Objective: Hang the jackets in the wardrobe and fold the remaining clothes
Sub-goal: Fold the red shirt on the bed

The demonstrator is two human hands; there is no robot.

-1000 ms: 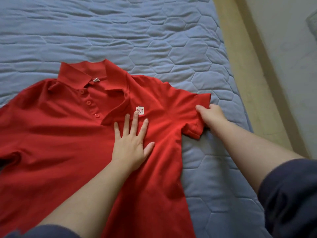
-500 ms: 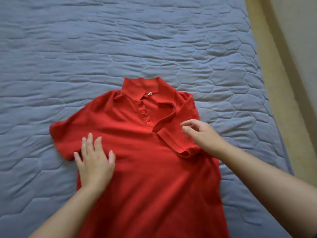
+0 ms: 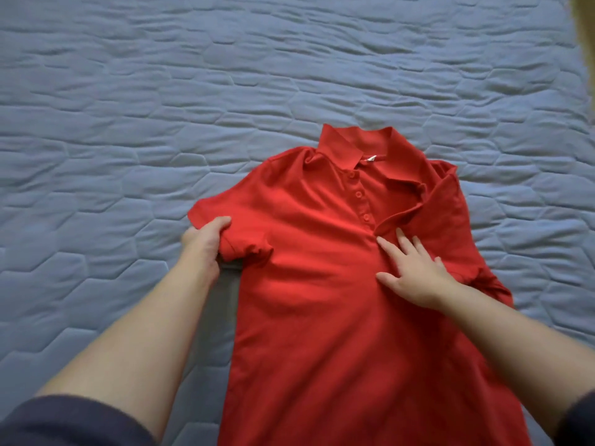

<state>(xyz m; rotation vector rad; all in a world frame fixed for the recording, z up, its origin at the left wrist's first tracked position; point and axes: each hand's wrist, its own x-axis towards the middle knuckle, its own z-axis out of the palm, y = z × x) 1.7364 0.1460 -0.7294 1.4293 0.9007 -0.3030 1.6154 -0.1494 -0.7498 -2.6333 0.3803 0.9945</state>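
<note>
A red polo shirt (image 3: 322,300) lies front up on a blue quilted bed (image 3: 128,123), its collar (image 3: 341,146) pointing away from the person and its body running down to the bottom edge of the view.

The left hand (image 3: 203,243) is clenched on the shirt's short sleeve (image 3: 241,230). The thumb lies on top of the cloth, the fingers are tucked beneath, and the sleeve bunches just beside the palm with its hem lifted slightly off the bed. A grey shadow sits under the raised cloth, just below the wrist.

The right hand (image 3: 415,275) is released and lies flat on the chest of the shirt, fingers spread and straight, pressing the cloth down. Its fingertips reach the lower end of the placket, and the three buttons (image 3: 358,194) run in a line up and away from them toward the collar. Just beyond the fingers and toward the little-finger side, the shirt's other side is folded inward over the chest, so that edge reads as a straight fold.

The two hands are well apart, with the shirt's chest between them. A dark cuff (image 3: 64,420) covers the left forearm near the elbow.
</note>
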